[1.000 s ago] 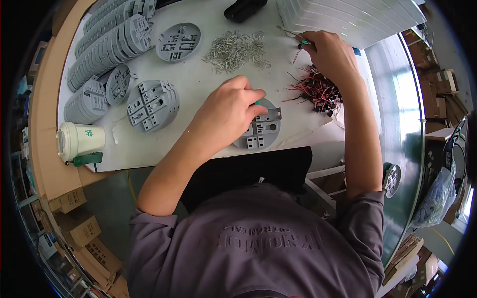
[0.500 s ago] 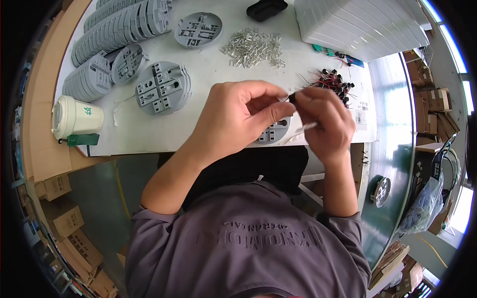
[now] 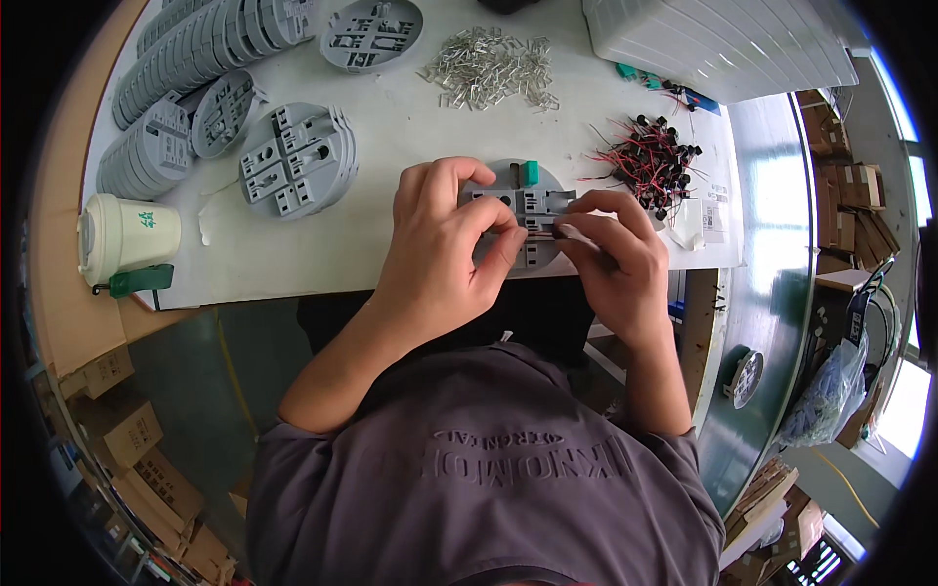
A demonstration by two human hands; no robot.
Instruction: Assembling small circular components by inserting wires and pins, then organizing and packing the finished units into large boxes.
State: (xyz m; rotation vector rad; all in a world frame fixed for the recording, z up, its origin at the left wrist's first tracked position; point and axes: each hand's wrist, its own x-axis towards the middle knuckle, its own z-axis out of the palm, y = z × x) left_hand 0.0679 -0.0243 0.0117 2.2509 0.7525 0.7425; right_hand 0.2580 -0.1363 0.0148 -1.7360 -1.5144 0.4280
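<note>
A round grey plastic base (image 3: 537,205) with slots lies at the table's front edge, between my hands. A small green block (image 3: 530,173) sits on its far side. My right hand (image 3: 620,256) pinches a small black round part with wires (image 3: 561,231), low over the base's right half. Thin wires run from it toward my left hand (image 3: 440,239), whose thumb and index finger are closed on their ends. The other left fingers curl over the base's left rim. My fingers hide parts of the base, and whether the black part touches it is unclear.
A pile of black parts with red and black wires (image 3: 653,161) lies to the right. Small metal clips (image 3: 489,70) are heaped at the back. Stacked grey bases (image 3: 298,161) and a cream lidded cup (image 3: 132,234) stand left. A white ribbed bin (image 3: 718,44) is back right.
Both hands have come down from above the base to its surface, bringing the black part with them. The base and its green block now show more fully. The whole view has shifted slightly.
</note>
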